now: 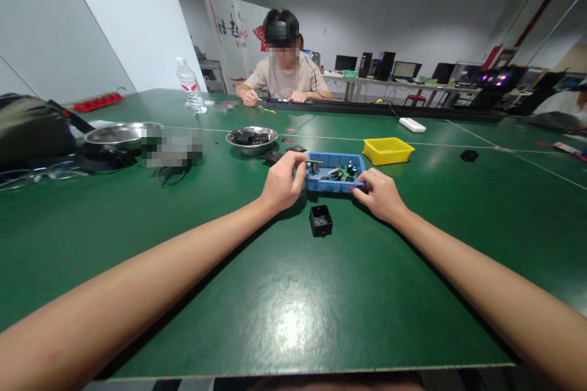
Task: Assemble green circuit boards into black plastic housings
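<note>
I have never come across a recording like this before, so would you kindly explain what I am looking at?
There is no machine here: these are a person's own bare hands, seen by a camera worn on their head that looks forward and down. There is just one view.

The left hand pinches a thin green piece, probably a circuit board, over the blue bin. The right hand is at the bin's right end; whether it grips the rim is unclear. Small electronic parts lie inside.

On the green table, a small open black box sits nearer the wearer, a yellow tray to the right, and a metal bowl of black pieces to the left. Across the table sits another person.
</note>
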A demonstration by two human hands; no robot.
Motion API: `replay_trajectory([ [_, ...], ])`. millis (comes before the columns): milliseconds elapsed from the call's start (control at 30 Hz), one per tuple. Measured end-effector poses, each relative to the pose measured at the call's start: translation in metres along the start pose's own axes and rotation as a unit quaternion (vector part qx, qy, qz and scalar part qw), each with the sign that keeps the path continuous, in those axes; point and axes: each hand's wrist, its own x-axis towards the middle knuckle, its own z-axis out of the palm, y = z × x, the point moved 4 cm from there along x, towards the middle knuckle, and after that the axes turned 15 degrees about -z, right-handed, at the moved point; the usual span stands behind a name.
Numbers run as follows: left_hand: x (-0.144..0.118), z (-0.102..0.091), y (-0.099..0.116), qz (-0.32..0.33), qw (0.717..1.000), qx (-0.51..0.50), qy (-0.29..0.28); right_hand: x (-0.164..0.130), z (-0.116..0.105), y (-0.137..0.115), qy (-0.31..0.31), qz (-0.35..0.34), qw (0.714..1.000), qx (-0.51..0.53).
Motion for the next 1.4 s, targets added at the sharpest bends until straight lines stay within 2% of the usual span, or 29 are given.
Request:
replay_trajectory([
  [100, 0.002, 0.005, -0.004, -0.046, 0.998, -0.022, -0.039, 0.01, 0.008, 0.014, -0.007, 0.039, 0.999, -0.013],
  [233, 0.002, 0.016, -0.01, -0.116, 0.983, -0.073, -0.119, 0.029, 0.022, 0.039, 0.003, 0.088, 0.995, -0.056],
  [433, -0.001, 0.026, -0.016, -0.208, 0.944, -0.149, -0.21, 0.056, 0.042, 0.074, 0.019, 0.126, 0.987, -0.101],
  [567, -0.002, 0.027, -0.017, -0.267, 0.911, -0.198, -0.243, 0.062, 0.046, 0.082, 0.031, 0.14, 0.984, -0.107],
  [667, -0.003, 0.028, -0.015, -0.315, 0.884, -0.239, -0.249, 0.057, 0.04, 0.069, 0.08, 0.141, 0.981, -0.103],
  [733, -0.004, 0.029, -0.015, -0.348, 0.87, -0.256, -0.239, 0.049, 0.033, 0.05, 0.105, 0.119, 0.984, -0.078],
  [800, -0.005, 0.031, -0.014, -0.38, 0.855, -0.27, -0.229, 0.041, 0.028, 0.023, 0.093, 0.056, 0.994, -0.019],
  [867, -0.007, 0.032, -0.012, -0.4, 0.841, -0.283, -0.229, 0.032, 0.024, -0.009, 0.043, -0.037, 0.997, 0.048],
  [933, -0.011, 0.033, -0.007, -0.404, 0.831, -0.298, -0.238, 0.022, 0.019, -0.036, -0.002, -0.11, 0.991, 0.077],
  [1033, -0.018, 0.032, 0.003, -0.392, 0.823, -0.315, -0.264, 0.01, 0.011, -0.057, -0.01, -0.124, 0.99, 0.067],
  [1167, -0.026, 0.029, 0.011, -0.344, 0.832, -0.311, -0.306, 0.005, 0.005, -0.063, -0.022, -0.126, 0.99, 0.068],
  [1300, -0.028, 0.022, 0.008, -0.284, 0.842, -0.314, -0.334, 0.006, 0.0, -0.061, -0.014, -0.12, 0.99, 0.071],
  [1400, -0.031, 0.009, 0.01, -0.194, 0.873, -0.268, -0.358, 0.007, -0.001, -0.053, -0.026, -0.068, 0.995, 0.069],
])
